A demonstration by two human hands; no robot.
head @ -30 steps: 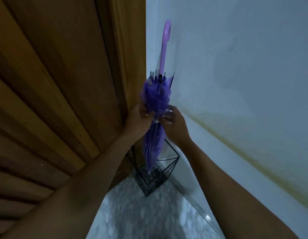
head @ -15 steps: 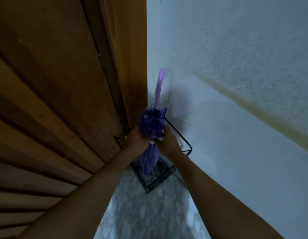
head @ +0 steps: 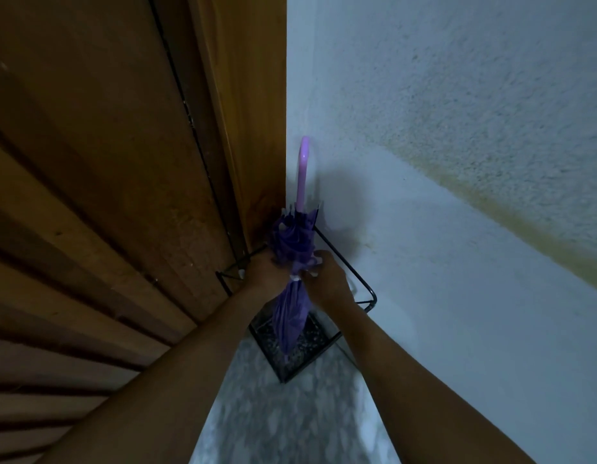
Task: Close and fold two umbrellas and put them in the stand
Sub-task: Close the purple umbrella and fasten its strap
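A folded purple umbrella stands upright with its tip down inside a black wire stand in the corner. Its pale purple handle points up along the wall. My left hand grips the bunched canopy from the left. My right hand holds it from the right, at the level of the stand's top rim. The tip reaches near the stand's speckled base. No second umbrella is in view.
A wooden door with slats fills the left side, its frame meeting a white textured wall on the right. The stand sits on a pale mottled floor tight in that corner.
Both hands have lowered the umbrella into the stand; its tip has gone from above the base down close to it, and the view has dropped towards the floor.
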